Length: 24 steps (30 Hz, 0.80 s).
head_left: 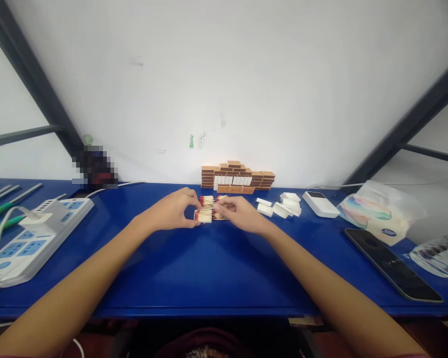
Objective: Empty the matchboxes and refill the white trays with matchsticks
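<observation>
A bundle of red-tipped matches [206, 214] lies in a small white tray in the middle of the blue table [209, 268]; more matches sit just behind it. My left hand [173, 211] is curled round the left end of the bundle, its fingertips pinching the matches. From the right, my right hand [239, 213] pinches the other side of the pile with closed fingers. A stack of brown matchboxes [236, 178] stands against the wall just behind the hands.
Several white inner trays [283, 205] lie right of the hands. A white device [320, 204], a tissue pack [377, 213] and a dark phone [392, 263] sit further right. A white power strip [33, 238] and green tools [0, 219] occupy the left side.
</observation>
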Tool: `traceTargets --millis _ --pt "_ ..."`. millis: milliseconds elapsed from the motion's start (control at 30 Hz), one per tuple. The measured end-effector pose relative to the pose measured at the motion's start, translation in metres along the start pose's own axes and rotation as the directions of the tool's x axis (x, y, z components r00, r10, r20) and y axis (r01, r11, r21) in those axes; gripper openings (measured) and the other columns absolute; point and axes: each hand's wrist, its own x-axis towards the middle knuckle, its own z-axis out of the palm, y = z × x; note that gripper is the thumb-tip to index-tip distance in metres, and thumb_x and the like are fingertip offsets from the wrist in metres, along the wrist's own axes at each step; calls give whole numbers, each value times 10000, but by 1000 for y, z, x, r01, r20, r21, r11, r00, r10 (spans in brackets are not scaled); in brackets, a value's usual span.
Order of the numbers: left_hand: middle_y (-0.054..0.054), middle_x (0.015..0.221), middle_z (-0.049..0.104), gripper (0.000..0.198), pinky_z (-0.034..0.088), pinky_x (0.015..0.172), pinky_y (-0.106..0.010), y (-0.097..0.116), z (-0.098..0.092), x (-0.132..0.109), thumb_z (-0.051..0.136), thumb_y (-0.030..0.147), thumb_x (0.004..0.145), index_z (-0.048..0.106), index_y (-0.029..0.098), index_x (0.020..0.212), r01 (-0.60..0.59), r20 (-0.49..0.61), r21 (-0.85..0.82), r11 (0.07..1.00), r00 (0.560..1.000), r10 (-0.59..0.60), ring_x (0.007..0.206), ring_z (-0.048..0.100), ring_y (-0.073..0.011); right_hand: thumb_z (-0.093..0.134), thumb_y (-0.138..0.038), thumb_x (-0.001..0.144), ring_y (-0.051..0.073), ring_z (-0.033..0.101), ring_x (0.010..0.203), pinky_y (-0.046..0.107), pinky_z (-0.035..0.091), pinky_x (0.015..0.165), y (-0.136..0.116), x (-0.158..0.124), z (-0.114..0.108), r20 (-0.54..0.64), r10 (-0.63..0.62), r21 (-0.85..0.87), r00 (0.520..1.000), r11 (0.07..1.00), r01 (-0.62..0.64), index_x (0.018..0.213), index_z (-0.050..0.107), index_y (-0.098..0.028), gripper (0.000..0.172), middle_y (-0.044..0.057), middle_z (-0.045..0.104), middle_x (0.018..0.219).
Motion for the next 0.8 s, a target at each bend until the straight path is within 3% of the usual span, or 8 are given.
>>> traceTargets --millis 100,200,267,333,433,600,800 --pt "-62 1084 664 256 509 909 -374 8 6 2 740 372 853 745 228 1065 -45 -83 7 999 996 45 1042 616 -243 621 -665 882 138 572 622 255 424 584 -5 4 13 53 30 53 998 998 -32 814 696 -158 517 33 668 707" --pt "-76 1149 655 343 490 982 -405 9 10 2 731 362 869 703 229 1184 -40 -172 44 998 984 47 1106 598 -260 623 -692 869 116 514 568 245 371 534 -4 6 11 32 68 88 997 994 -71 781 675 -157 544 18 637 673" --pt "-100 1270 626 589 467 1031 -446 8 16 2 752 399 855 575 246 1396 16 -221 54 998 975 -4 1184 571 -293 619 -713 862 111 493 563 244 349 527 -1 6 6 -13 83 97 996 992 -82 795 682 -152 568 13 624 670" --pt "-132 1408 555 895 448 1060 -487 8 26 2 781 456 826 335 271 1581 79 -232 34 996 970 -69 1268 531 -330 604 -735 861 107 464 551 246 326 522 3 6 0 -71 94 77 993 993 -88 770 673 -154 592 -1 595 644" --pt "-162 1496 474 1106 409 1103 -526 5 40 1 807 500 790 138 286 1644 94 -184 20 995 979 -89 1364 459 -370 574 -757 867 104 421 526 253 300 519 8 6 -7 -133 103 14 986 995 -102 697 639 -164 621 -20 543 591" --pt "-165 1509 457 1026 346 1163 -528 -4 47 3 747 413 854 112 270 1648 77 -166 78 994 984 -63 1418 411 -353 592 -728 869 108 447 532 252 321 523 9 12 -7 -113 158 -4 981 987 -160 682 641 -163 598 9 615 624" --pt "-156 1527 458 918 344 1168 -529 -18 44 3 736 343 861 221 277 1619 62 -217 130 990 976 -33 1432 407 -346 628 -637 880 107 449 498 251 320 481 5 28 5 -118 211 -20 970 976 -215 674 667 -158 523 38 666 631"
